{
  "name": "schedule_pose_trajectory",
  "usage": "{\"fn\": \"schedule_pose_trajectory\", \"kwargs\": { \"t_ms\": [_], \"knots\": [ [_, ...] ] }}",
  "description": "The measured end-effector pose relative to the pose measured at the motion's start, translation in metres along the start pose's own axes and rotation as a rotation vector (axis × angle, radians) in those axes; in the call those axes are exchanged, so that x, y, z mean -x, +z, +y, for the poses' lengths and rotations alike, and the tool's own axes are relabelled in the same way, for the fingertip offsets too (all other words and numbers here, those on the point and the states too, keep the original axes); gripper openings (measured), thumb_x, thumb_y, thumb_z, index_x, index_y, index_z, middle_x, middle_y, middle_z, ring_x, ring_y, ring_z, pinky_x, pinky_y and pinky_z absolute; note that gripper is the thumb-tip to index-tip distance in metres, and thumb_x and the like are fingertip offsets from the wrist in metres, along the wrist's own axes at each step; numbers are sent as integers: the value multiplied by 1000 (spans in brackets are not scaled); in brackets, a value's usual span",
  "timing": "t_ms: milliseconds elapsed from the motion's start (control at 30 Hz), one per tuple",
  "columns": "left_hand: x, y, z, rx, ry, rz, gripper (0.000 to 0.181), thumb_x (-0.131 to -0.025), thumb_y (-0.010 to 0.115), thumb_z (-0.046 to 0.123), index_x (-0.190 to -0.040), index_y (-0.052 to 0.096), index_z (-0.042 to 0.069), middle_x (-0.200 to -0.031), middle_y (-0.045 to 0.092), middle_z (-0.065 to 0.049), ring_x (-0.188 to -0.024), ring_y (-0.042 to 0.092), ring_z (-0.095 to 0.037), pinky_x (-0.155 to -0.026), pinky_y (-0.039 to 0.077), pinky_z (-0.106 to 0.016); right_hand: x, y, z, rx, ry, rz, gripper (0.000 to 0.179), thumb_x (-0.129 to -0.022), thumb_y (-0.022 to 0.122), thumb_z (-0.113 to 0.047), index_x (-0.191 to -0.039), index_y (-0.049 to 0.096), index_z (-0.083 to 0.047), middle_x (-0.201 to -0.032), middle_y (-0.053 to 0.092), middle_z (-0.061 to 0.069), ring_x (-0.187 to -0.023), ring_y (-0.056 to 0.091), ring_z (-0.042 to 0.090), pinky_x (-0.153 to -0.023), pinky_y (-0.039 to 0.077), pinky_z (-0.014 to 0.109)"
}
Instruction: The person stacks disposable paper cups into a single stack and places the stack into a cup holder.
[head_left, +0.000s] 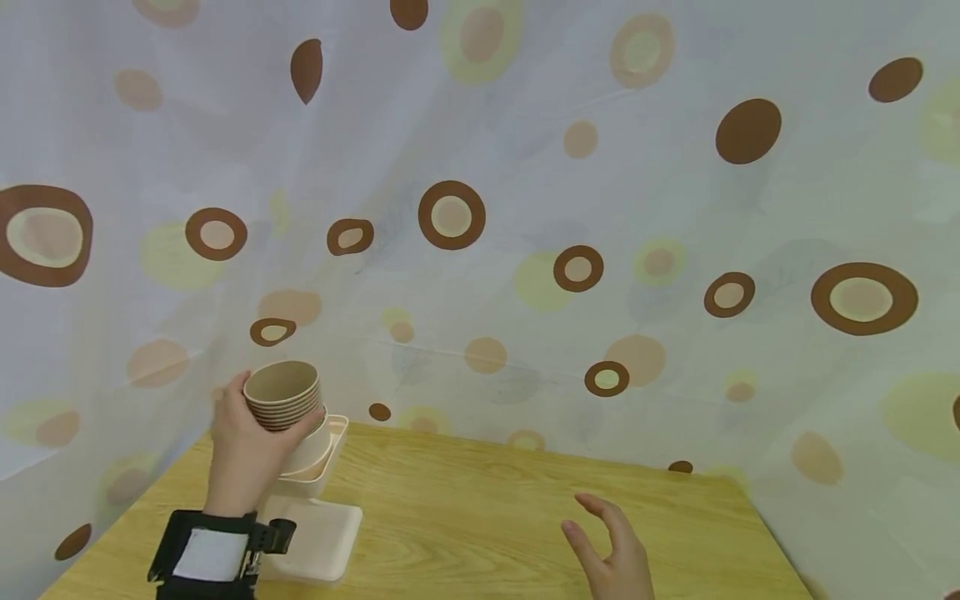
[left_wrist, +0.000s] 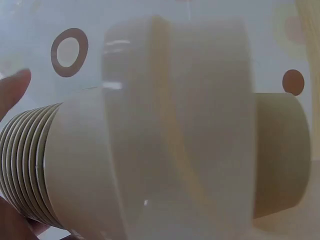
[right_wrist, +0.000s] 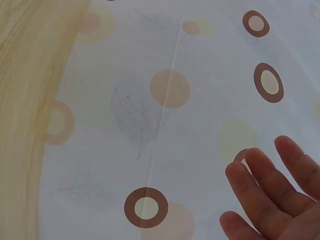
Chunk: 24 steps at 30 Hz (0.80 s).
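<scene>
My left hand (head_left: 251, 450) grips a stack of nested beige cups (head_left: 283, 387) near their rims, the mouths facing up. In the left wrist view the stack of cups (left_wrist: 30, 167) passes through a wide translucent white ring (left_wrist: 205, 110), and a cup's bottom end (left_wrist: 281, 155) sticks out beyond it. The head view shows part of this white ring (head_left: 309, 454) below my hand. My right hand (head_left: 615, 554) hovers over the table at the right with thumb and fingers apart, holding nothing; its spread fingers (right_wrist: 272, 192) show in the right wrist view.
Below the cups stands a white tray-like container (head_left: 339, 442) with a raised rim. A flat white rounded piece (head_left: 318, 542) lies nearer on the wooden table (head_left: 465, 517). A spotted curtain (head_left: 510, 167) hangs along the table's back and sides.
</scene>
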<state>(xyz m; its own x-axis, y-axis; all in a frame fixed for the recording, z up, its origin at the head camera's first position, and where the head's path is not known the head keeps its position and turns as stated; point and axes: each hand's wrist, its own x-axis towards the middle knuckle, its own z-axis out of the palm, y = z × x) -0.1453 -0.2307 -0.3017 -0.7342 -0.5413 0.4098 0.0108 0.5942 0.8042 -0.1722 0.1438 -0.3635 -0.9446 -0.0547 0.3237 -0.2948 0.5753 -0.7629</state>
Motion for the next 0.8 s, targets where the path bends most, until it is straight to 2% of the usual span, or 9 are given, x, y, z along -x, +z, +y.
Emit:
{"fn": "schedule_pose_trajectory", "kwargs": {
  "t_ms": [100,200,367,567,733,800],
  "knots": [
    [4,1,-9,-10,13,-93,125,-69,82,36,-149,-10,7,-144,16,-35,-126,28,-52,-95,33,-68,1,0,1,4,-5,6,40,-92,58,-29,-123,56,-3,-125,57,19,-117,51,40,-95,39,61],
    [7,3,-16,-1,30,-132,132,-68,83,32,-147,-20,10,-148,10,-35,-128,26,-54,-97,30,-70,2,-1,1,3,-5,12,40,-92,58,-28,-123,56,-3,-124,57,19,-117,51,40,-95,39,61],
    [9,6,-19,-20,41,-118,128,-68,84,25,-149,-15,11,-147,19,-35,-128,30,-54,-98,29,-70,3,-4,1,5,13,14,41,-92,58,-30,-123,56,-3,-125,57,19,-118,51,40,-95,39,61],
    [9,6,-20,-61,30,-120,127,-68,83,31,-150,-12,15,-145,26,-34,-125,35,-54,-95,32,-70,5,-6,1,13,29,15,42,-93,58,-30,-124,55,-3,-125,57,19,-118,50,40,-96,39,61],
    [10,5,-19,-39,-8,-139,128,-69,82,33,-149,-16,14,-147,21,-35,-127,33,-54,-97,31,-69,6,-10,1,19,51,11,43,-93,56,-32,-125,54,-3,-127,55,20,-119,49,40,-97,38,61],
    [14,7,-18,-3,-36,-107,129,-69,82,32,-148,-18,14,-150,13,-33,-131,26,-53,-99,28,-69,7,-13,0,23,62,12,45,-93,56,-33,-126,53,-3,-128,54,20,-120,48,41,-97,37,62]
  ]
}}
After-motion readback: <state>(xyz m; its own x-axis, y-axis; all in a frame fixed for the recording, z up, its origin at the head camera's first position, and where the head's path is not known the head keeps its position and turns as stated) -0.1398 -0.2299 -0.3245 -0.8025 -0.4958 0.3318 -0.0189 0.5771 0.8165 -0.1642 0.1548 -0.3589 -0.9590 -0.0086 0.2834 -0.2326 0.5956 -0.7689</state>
